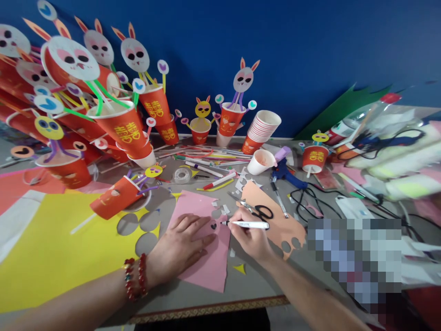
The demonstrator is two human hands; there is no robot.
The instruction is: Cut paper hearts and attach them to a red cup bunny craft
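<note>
Pink paper (206, 271) lies flat on the grey table (255, 285), under the left hand, and I take everything else from that sheet. It looks light and thin, so I expect it to slide at a nudge and crease or tear if gripped hard; I'd press it flat with spread fingers, or lift it by its bare lower edge. Beyond its right edge lies a peach sheet (282, 230), cut with round holes, which I judge weaker around those gaps and best taken by its uncut part. My left hand (186, 241) is spread palm down across the left and middle of the pink paper, pressing on it and gripping nothing else that I can see. My right hand (250, 236), at the pink paper's right edge, is closed in a writing pinch around a white marker (253, 225). The marker should be light, rigid and rather smooth, so I favour holding it low on the barrel. Scissors (257, 209) rest right of the pink paper; I'd take them by the black handles. Smallest, a dark heart mark (214, 226) sits on the pink paper near the marker's tip; whether the tip touches the paper, I cannot tell
</note>
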